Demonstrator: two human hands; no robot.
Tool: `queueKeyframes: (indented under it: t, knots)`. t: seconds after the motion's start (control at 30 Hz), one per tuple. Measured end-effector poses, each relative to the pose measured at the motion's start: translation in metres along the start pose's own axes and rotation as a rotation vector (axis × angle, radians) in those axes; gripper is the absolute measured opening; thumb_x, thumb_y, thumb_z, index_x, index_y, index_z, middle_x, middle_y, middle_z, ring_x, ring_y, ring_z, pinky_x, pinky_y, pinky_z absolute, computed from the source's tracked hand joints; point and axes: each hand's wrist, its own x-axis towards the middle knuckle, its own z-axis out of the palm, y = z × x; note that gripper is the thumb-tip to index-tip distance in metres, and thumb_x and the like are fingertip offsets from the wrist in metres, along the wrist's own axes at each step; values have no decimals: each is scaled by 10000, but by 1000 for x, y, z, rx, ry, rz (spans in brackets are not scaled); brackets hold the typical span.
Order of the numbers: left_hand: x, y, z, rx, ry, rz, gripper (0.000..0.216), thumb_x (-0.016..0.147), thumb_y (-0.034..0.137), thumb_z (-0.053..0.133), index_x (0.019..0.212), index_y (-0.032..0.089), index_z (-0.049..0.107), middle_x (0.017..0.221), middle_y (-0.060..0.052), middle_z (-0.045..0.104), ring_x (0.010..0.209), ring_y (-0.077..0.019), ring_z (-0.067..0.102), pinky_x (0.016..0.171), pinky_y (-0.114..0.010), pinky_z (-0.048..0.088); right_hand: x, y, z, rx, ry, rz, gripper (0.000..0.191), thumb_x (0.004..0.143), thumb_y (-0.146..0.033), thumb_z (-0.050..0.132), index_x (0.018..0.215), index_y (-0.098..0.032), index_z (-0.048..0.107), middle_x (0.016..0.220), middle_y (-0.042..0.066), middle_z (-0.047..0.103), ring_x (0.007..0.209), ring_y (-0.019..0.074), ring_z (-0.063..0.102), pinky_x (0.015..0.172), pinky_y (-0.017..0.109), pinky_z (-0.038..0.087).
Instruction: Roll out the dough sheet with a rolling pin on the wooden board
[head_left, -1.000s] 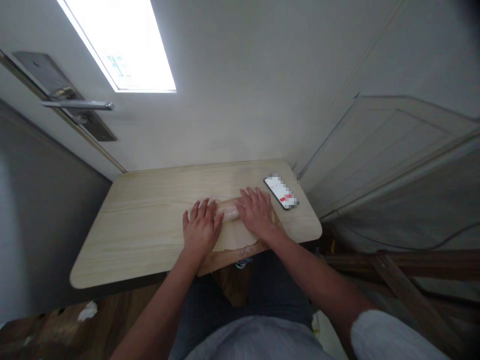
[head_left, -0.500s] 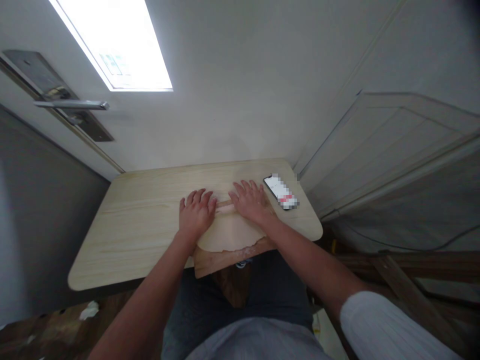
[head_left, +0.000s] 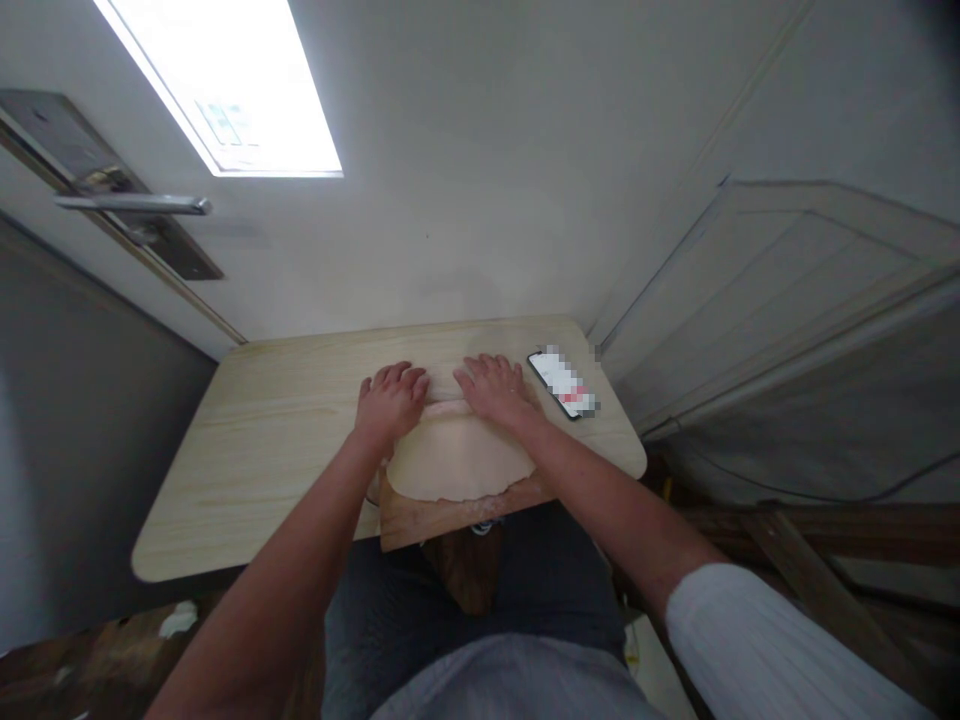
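A pale, flat sheet of dough (head_left: 461, 455) with a ragged near edge lies on a brown wooden board (head_left: 420, 525), whose front sticks out past the table edge. Across the far part of the dough is a light rod, seemingly a rolling pin (head_left: 445, 396), visible only between my hands. My left hand (head_left: 391, 402) rests palm down over its left end, fingers stretched forward and slightly bent. Over the right end lies my right hand (head_left: 495, 388), palm down with fingers spread. Both hands cover most of the rod. White powder dusts the board near the dough's edge.
A phone (head_left: 561, 383) with a lit, partly blurred screen lies on the light wood table (head_left: 247, 450), right of my right hand. Behind the table stands a white door with a metal handle (head_left: 135, 204) and bright window. A grey wall closes the left side.
Both hands have slid a little forward, away from me, with the rod. More of the dough sheet shows between my forearms. The phone stays in place.
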Motion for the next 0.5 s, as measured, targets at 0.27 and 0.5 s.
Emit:
queueKeyframes:
  t: [0.27, 0.5]
  knots:
    - [-20, 8, -1, 1, 57, 17, 509, 1038, 463, 255, 1339, 248, 605, 1467, -102, 565, 1345, -303, 485, 1084, -527, 384, -21, -1, 2, -3, 79, -6, 527, 1044, -528, 351, 1418, -222, 564, 1482, 107, 551, 1374, 337, 432, 1174, 600, 223]
    - [-67, 25, -4, 28, 122, 16, 533, 1042, 494, 254, 1356, 217, 584, 1498, -105, 536, 1368, -324, 453, 1091, -518, 369, -69, 0, -4, 16, 130, -63, 536, 1053, -505, 336, 1433, -197, 555, 1515, 97, 523, 1428, 347, 376, 1200, 578, 189]
